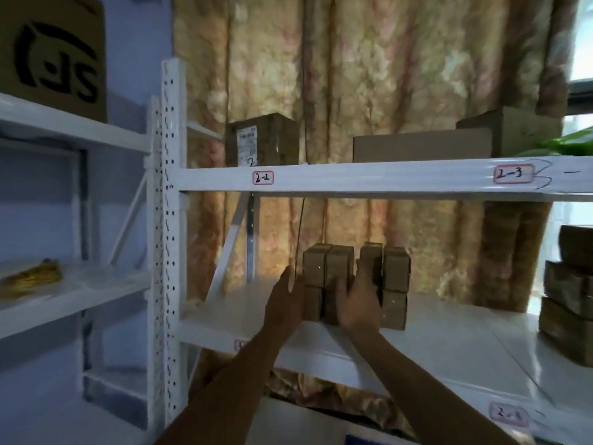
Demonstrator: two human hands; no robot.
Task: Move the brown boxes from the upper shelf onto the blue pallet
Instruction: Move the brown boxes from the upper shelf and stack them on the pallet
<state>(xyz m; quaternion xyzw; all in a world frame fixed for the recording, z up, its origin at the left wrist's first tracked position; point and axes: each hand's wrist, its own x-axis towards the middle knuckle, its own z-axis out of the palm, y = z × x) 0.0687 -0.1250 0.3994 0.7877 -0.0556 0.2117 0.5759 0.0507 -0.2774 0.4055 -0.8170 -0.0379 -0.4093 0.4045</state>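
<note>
1. Brown boxes (356,284): small cube-ish stack, 2 layers, on white shelf (449,329) under the beam w/ label "2-2" (262,177).
2. Left hand (286,300): fingers open, palm flat against left side of stack.
3. Right hand (357,303): fingers spread open, pressed on stack front/mid, not closed on any box.
4. Shelf above: taped box (261,139) w/ label, flat boxes further right.
5. More boxes (568,293) stacked at far right, same level.

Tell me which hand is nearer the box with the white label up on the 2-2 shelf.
Left. The left hand is below the labelled box, slightly to its right; the right hand sits farther right, on the small brown boxes.
</note>
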